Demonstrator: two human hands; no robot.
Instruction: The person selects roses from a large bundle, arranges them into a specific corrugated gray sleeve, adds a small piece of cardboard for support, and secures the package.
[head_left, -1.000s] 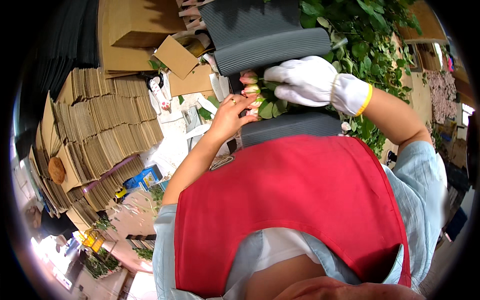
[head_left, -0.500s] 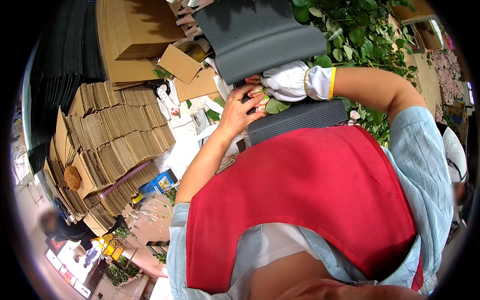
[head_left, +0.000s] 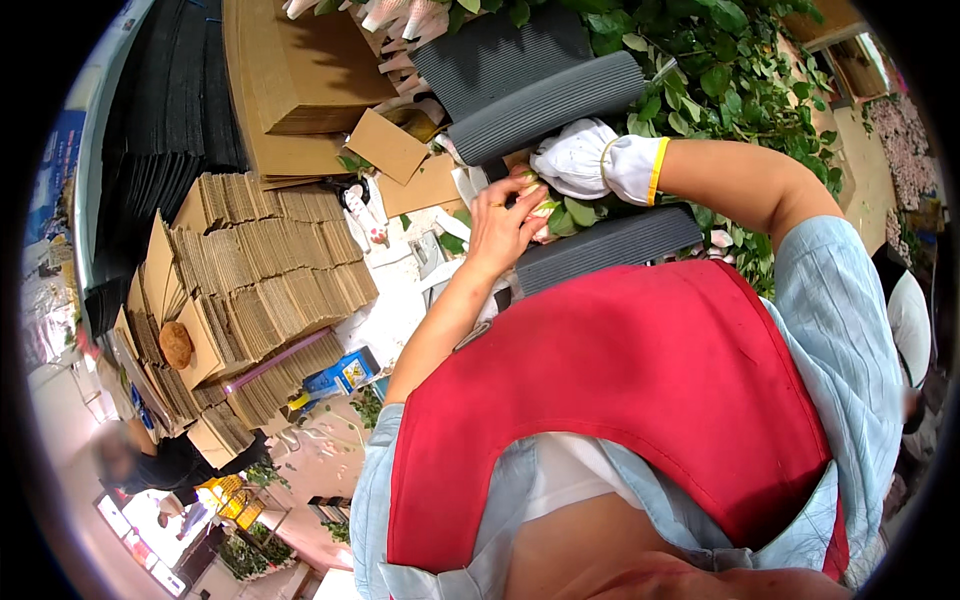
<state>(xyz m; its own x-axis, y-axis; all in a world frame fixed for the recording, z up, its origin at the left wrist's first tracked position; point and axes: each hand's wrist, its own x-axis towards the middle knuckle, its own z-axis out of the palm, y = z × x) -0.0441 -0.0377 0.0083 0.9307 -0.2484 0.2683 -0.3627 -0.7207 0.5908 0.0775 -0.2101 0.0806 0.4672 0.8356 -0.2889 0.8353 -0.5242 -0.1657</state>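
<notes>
A few pink roses [head_left: 542, 213] with green leaves lie on a dark grey corrugated sheet [head_left: 610, 245] in front of my chest. My bare left hand [head_left: 500, 222] is closed over the rose heads from the left, thumb and fingers bent round them. From the right my right hand [head_left: 575, 160], in a white glove with a yellow-edged cuff, presses against the same roses; its fingertips are partly hidden. Just beyond the glove a curled flap of grey corrugated sheet [head_left: 545, 105] stands up. Leaves poke out below the glove.
Stacked cardboard pieces [head_left: 265, 250] and brown sheets [head_left: 310, 65] rise at the left, beside black sheets [head_left: 175, 120]. Leafy stems [head_left: 700, 70] crowd the far right. A blue-and-yellow tool [head_left: 340, 378] lies near the cardboard. A co-worker [head_left: 150, 465] is at the lower left.
The grey flap is curled more tightly. Both hands remain at the roses, with my left fingers bunched closer together. The surroundings have shifted rightward in view, and more of the co-worker's arm shows.
</notes>
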